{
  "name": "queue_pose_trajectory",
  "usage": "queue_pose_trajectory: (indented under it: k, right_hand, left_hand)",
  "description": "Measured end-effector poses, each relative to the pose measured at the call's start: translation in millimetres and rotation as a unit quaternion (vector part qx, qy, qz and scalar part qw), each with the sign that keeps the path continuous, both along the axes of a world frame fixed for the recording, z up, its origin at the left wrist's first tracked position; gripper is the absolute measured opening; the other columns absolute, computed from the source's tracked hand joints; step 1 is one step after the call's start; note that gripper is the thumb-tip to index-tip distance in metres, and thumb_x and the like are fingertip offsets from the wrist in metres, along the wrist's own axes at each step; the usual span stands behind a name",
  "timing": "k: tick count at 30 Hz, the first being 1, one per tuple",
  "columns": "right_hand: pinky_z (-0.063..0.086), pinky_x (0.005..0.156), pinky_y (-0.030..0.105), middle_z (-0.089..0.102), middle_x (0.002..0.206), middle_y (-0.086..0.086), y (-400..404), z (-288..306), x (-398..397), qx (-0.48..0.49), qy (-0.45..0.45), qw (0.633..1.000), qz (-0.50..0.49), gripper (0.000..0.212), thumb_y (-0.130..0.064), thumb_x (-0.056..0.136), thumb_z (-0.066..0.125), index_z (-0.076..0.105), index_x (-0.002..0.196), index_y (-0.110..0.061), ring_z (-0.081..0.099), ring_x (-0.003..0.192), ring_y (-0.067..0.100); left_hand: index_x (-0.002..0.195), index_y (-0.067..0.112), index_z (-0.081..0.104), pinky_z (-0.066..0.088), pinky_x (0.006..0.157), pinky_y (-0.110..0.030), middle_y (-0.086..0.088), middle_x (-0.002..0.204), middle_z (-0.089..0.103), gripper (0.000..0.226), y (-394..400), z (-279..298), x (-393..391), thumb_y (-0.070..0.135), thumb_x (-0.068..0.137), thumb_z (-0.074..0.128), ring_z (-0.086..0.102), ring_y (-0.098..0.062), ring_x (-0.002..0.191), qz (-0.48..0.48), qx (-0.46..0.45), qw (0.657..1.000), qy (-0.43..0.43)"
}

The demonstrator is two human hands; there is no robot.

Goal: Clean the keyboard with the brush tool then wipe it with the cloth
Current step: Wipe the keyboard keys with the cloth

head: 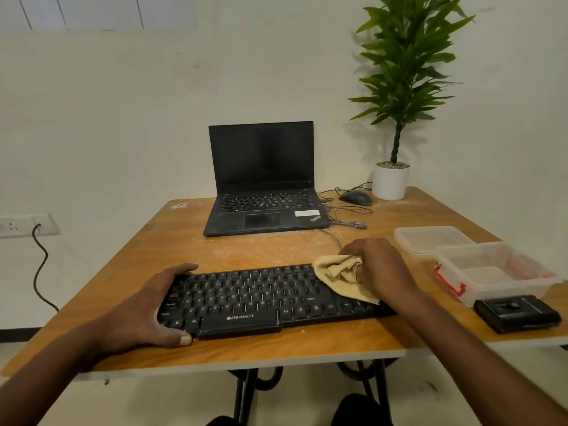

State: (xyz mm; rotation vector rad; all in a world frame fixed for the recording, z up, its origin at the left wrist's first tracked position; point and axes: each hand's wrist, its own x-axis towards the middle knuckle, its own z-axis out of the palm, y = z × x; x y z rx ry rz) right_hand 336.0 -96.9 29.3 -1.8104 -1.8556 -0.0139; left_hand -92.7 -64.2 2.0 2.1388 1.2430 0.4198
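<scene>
Black ZEBRONICS keyboard (246,298) lies lengthwise along table's near edge. My left hand (153,305) clasps its left end; right hand (379,269) bunches tan cloth (338,276) on right-end keys.

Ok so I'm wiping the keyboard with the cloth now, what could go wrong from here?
Three things might go wrong:

1. The right hand holds the cloth bunched, so a loose fold could snag a keycap at the right end of the Zebronics keyboard.
2. The open plastic container sits just right of that hand, so a wide stroke could knock it.
3. The left hand grips only the left end, so a hard push could pivot the keyboard on the dusty table.
</scene>
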Motion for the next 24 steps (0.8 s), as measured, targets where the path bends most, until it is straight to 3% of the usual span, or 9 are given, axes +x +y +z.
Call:
queue_pose_trajectory:
  k: [3, 8, 12, 17, 20, 24]
  right_hand:
    - [0.055, 0.079, 0.038, 0.077, 0.103, -0.002, 3.1, 4.6, 16.6, -0.024, 0.016, 1.000, 0.011, 0.046, 0.010, 0.080, 0.066, 0.079, 0.107, -0.024, 0.065, 0.092, 0.018]
    - [0.056, 0.064, 0.036, 0.075, 0.087, 0.001, 2.1, 3.6, 49.0, 0.005, -0.004, 0.992, -0.124, 0.039, 0.004, 0.084, 0.067, 0.080, 0.102, -0.028, 0.060, 0.072, 0.017]
    - [0.054, 0.061, 0.032, 0.074, 0.086, -0.002, -3.1, 2.5, 41.9, -0.017, -0.003, 0.994, -0.105, 0.040, 0.002, 0.085, 0.068, 0.079, 0.103, -0.032, 0.058, 0.070, 0.014]
    - [0.052, 0.070, 0.032, 0.076, 0.100, -0.001, -48.5, -5.6, 49.5, -0.034, -0.008, 0.995, -0.095, 0.051, 0.003, 0.080, 0.067, 0.075, 0.114, -0.034, 0.063, 0.084, 0.018]
    - [0.055, 0.078, 0.035, 0.076, 0.107, -0.003, -65.7, -9.8, 53.9, -0.021, -0.012, 0.995, -0.095, 0.054, 0.004, 0.076, 0.066, 0.076, 0.114, -0.032, 0.066, 0.097, 0.020]
    - [0.057, 0.071, 0.038, 0.077, 0.092, 0.000, -49.2, -3.2, 49.2, -0.001, 0.009, 0.995, -0.098, 0.046, 0.005, 0.079, 0.067, 0.079, 0.105, -0.030, 0.066, 0.082, 0.020]
  left_hand:
    - [0.153, 0.067, 0.014, 0.052, 0.101, -0.027, 0.026, 0.150, 0.034, 0.131, 1.0, -0.1, -1.1, 0.082, 0.047, 0.090, 0.050, -0.006, 0.131, 0.001, -0.001, 1.000, 0.000]
    - [0.151, 0.069, 0.016, 0.051, 0.098, -0.025, 0.027, 0.150, 0.034, 0.128, 1.4, -2.8, -1.1, 0.082, 0.046, 0.089, 0.049, -0.004, 0.131, 0.000, 0.003, 1.000, -0.001]
    - [0.151, 0.068, 0.015, 0.050, 0.099, -0.025, 0.029, 0.149, 0.034, 0.130, 2.9, -2.4, -1.7, 0.085, 0.045, 0.088, 0.049, -0.001, 0.130, -0.003, 0.013, 1.000, 0.001]
    - [0.151, 0.069, 0.014, 0.048, 0.098, -0.022, 0.029, 0.149, 0.033, 0.128, 2.1, -3.0, -1.4, 0.083, 0.047, 0.088, 0.047, -0.001, 0.131, 0.001, 0.012, 1.000, 0.005]
    - [0.152, 0.068, 0.015, 0.049, 0.100, -0.026, 0.027, 0.150, 0.033, 0.130, 3.2, -4.0, -4.0, 0.081, 0.046, 0.090, 0.048, -0.003, 0.132, 0.004, 0.012, 1.000, 0.003]
    - [0.154, 0.066, 0.017, 0.053, 0.107, -0.041, 0.021, 0.152, 0.038, 0.133, 4.9, -3.0, -5.1, 0.078, 0.046, 0.094, 0.051, -0.009, 0.132, -0.002, -0.001, 1.000, 0.002]
